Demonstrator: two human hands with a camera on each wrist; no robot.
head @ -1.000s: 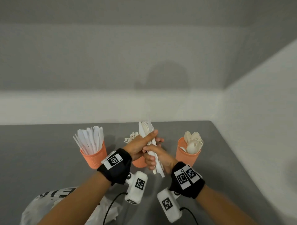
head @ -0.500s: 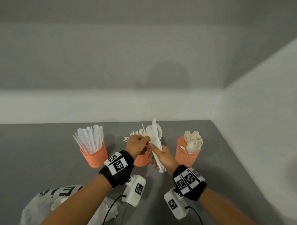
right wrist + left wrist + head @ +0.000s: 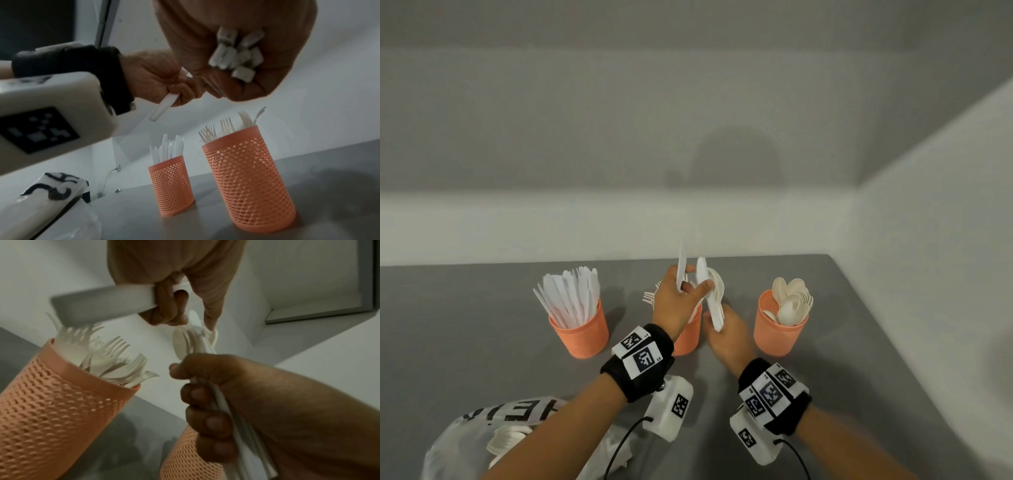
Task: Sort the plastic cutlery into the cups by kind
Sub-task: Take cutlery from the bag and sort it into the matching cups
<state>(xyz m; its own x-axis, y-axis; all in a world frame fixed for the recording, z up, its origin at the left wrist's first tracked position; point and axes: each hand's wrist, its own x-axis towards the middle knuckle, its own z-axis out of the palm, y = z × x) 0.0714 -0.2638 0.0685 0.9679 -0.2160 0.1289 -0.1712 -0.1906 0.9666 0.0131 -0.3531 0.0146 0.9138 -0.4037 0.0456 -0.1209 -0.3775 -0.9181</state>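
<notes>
1. Left hand (image 3: 674, 301) pinches a single white plastic knife (image 3: 681, 270) between curled fingers, blade pointing up, just above the middle cup.
2. Right hand (image 3: 726, 334) is closed round a bundle of mixed white plastic cutlery (image 3: 711, 294), with spoon bowls and a serrated knife edge sticking out above the fist; the handle ends show under the palm in the right wrist view.
3. Both hands are close together, the left thumb reaching across to touch the top of the bundle.
4. Three orange perforated plastic cups stand in a row on the grey counter (image 3: 482, 325).
5. At far left, the cup of knives (image 3: 580, 330) is packed with white plastic knives, blades upward.
6. Behind the hands, the middle cup of forks (image 3: 688, 334) holds white plastic forks, tines up; it is partly hidden in the head view and plain in the left wrist view (image 3: 61, 410).
7. On the right, the cup of spoons (image 3: 779, 329) holds cream-white plastic spoons, bowls up.
8. Near the left edge, under the left forearm, lies a translucent plastic bag with black lettering (image 3: 482, 435), with more white cutlery showing through it.
</notes>
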